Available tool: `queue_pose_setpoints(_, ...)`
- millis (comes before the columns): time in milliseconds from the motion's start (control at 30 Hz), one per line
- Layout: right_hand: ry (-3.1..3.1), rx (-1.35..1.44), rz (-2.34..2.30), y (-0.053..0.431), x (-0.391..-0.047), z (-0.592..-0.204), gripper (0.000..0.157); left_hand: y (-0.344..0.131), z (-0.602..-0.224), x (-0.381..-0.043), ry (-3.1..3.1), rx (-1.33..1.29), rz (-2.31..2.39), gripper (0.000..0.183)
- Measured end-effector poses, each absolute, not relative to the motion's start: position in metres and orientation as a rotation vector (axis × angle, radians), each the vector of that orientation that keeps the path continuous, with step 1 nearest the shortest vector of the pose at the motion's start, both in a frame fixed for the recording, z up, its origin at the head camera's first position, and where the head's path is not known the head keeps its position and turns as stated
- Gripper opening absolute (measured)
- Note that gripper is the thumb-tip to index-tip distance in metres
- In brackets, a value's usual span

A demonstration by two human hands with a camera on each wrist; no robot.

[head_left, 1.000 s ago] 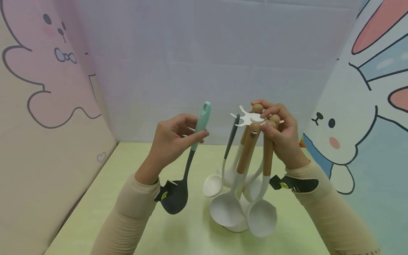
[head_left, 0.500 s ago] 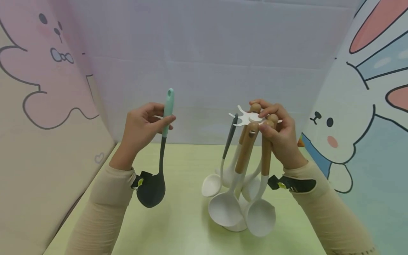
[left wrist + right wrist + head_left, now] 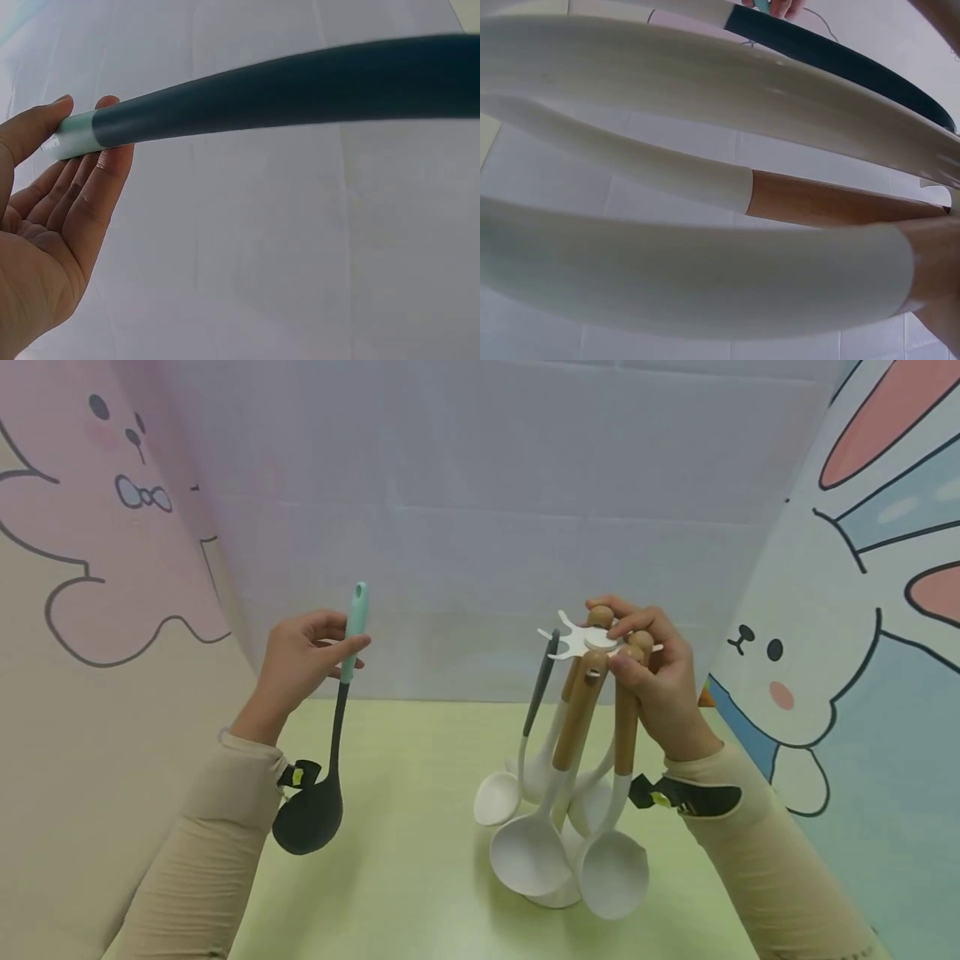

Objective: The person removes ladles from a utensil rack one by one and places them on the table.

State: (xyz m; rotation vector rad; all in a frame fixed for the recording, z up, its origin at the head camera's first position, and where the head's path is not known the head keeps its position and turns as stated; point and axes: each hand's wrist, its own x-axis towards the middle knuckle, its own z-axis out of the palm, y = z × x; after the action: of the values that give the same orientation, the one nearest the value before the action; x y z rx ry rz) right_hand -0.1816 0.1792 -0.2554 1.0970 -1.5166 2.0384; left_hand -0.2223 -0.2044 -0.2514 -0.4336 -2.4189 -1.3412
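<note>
Upright off the table to the left, a dark ladle with a mint-green handle is pinched between the thumb and fingers of my left hand. The left wrist view shows its dark shaft up close. On the right stands a white utensil stand with hooked arms at its top. My right hand grips that top beside the wooden knobs. Hanging from it are white ladles with wooden handles and a white spoon with a dark grey handle. White shafts and a wooden handle fill the right wrist view.
The pale green table lies under both hands. A plain whitish back wall rises behind it. Side panels bear a pink cartoon animal on the left and a white rabbit on the right.
My left hand has carried the dark ladle leftward, away from the stand, most of it in the first half second. My right hand stays at the stand's top.
</note>
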Motion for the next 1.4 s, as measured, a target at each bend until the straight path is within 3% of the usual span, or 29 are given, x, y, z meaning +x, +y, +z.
queue_pose_setpoints(633,-1.506,1.107,2.037,0.179,-0.183,-0.256,0.012,-0.265,-0.295,-0.244,-2.674,-0.235,-1.281,0.044)
queue_pose_setpoints(1400,-1.501,1.091,2.042,0.181,-0.182,-0.256,0.013,-0.334,-0.381,-0.249,-2.905,-0.016,-1.344,0.048)
